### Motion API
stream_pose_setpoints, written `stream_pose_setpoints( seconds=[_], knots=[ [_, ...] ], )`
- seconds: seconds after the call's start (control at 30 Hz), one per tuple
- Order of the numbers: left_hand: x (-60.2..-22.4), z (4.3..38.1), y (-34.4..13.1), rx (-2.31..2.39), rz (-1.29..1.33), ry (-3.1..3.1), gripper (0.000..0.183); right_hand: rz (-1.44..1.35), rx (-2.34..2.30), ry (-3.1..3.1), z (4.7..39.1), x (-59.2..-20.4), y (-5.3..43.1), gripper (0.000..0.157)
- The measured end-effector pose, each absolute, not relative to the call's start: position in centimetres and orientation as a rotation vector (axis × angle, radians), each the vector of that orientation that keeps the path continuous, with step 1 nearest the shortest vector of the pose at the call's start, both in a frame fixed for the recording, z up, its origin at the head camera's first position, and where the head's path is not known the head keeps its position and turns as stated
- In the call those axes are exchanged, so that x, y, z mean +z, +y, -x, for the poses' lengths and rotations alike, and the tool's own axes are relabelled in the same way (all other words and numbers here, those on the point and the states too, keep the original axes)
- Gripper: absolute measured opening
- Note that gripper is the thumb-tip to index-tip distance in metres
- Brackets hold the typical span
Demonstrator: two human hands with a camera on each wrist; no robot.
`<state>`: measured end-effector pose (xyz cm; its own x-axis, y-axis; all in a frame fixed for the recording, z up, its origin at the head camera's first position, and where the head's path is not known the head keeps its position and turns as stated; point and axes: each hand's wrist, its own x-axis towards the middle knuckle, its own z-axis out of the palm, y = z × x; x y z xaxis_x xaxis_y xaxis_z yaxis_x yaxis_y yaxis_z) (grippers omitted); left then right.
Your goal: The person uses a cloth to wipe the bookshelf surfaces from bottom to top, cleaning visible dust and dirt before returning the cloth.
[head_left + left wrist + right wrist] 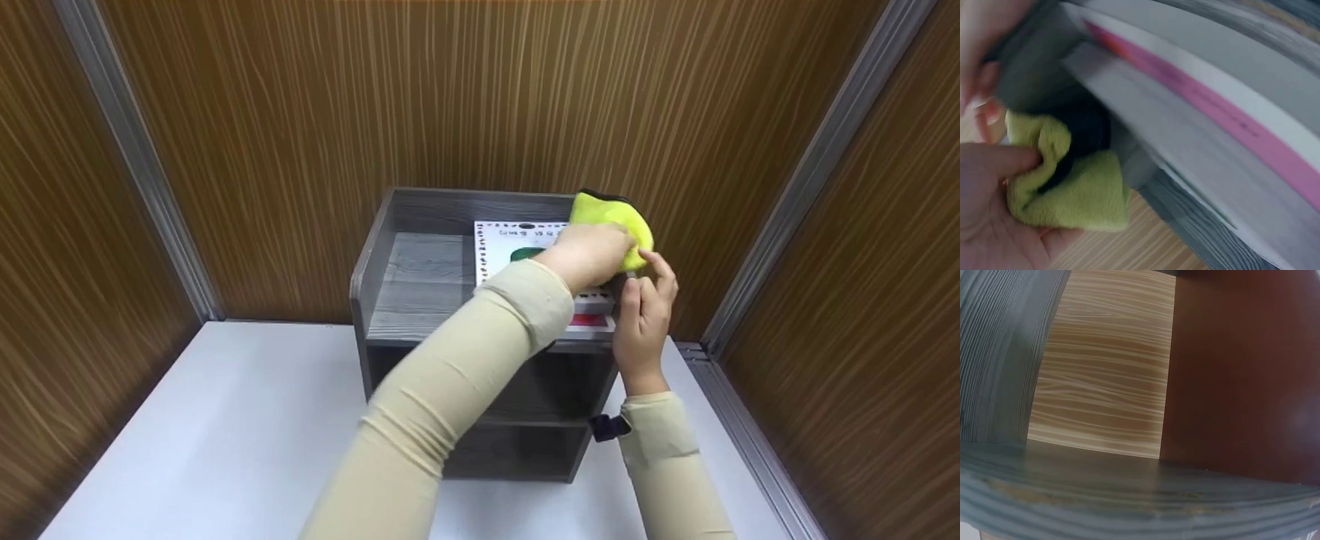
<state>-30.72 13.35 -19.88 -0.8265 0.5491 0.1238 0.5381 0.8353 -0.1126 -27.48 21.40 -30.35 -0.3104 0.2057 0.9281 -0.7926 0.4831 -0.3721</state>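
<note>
A yellow cloth (611,214) with a dark edge is bunched at the right side of a grey wooden shelf unit (420,289). My left hand (589,255) reaches across and grips it; in the left wrist view the thumb presses into its fold. My right hand (646,322) is at the unit's right side panel, thumb raised and fingers bent, with a fingertip right at the cloth's edge. Whether those fingers hold the panel, I cannot tell. Beside the cloth lies a white book (499,244) with a green picture, partly covered by my left forearm.
Beneath the white book another book's pink-red strip (589,320) shows. Lower compartments (525,450) open at the unit's front. It stands on a white table (262,420) enclosed by wood-patterned walls (480,97) with metal corner posts. A dark strap (609,427) is at my right wrist.
</note>
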Motion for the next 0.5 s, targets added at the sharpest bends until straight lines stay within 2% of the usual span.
stream_pose_setpoints(
  seconds=[0.27,0.37,0.5],
  knots=[
    [-20.5,33.5,14.0,0.190,0.478,-2.922,0.032,-0.621,1.189,-1.563,28.0,-30.5,21.2,0.023],
    [-20.6,35.1,12.1,0.292,0.344,-2.938,0.034,-0.609,1.199,-1.568,28.1,-30.4,21.0,0.025],
    [-20.8,37.3,7.3,0.407,0.171,-2.880,0.039,-0.590,1.206,-1.580,27.9,-30.5,20.6,0.024]
  ],
)
